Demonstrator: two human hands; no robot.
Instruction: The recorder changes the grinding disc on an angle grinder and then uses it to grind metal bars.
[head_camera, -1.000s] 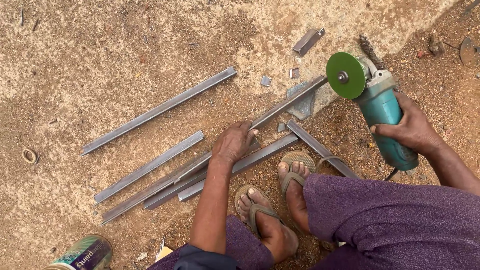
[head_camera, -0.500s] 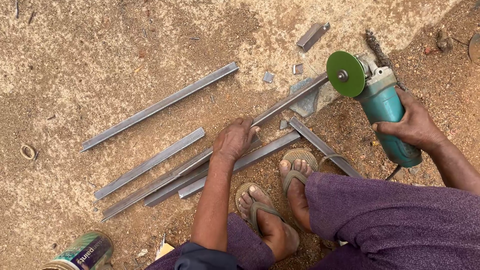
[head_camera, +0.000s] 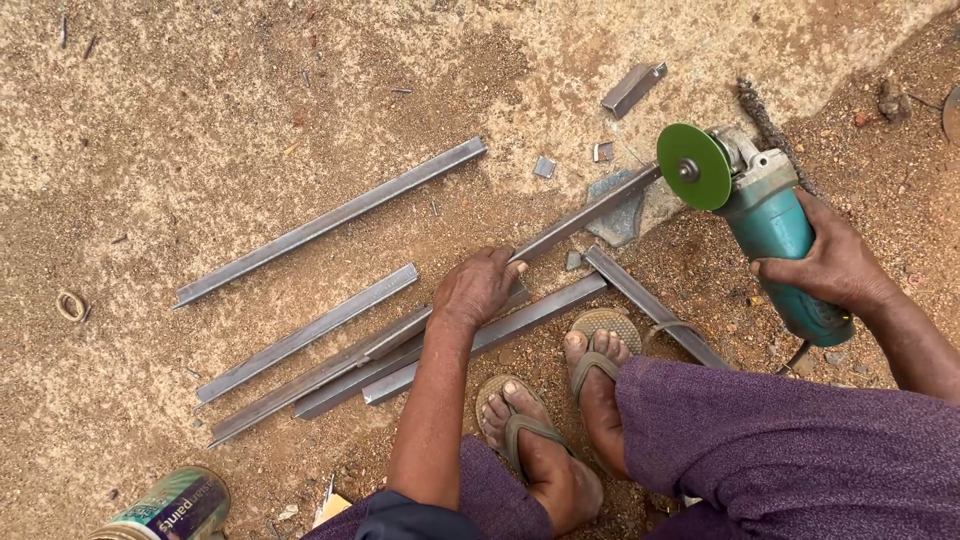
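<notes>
The angle-iron bars (head_camera: 330, 221) are dull grey metal, matt and lightly rusted. The angle grinder (head_camera: 775, 235) has a smooth teal plastic body and a matt green disc (head_camera: 694, 167). The ground (head_camera: 200, 120) is rough, gritty sand.

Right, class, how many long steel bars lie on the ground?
6 bars: two apart at left, three bunched under the left hand, one under the foot. More may hide in the bunch.
</notes>
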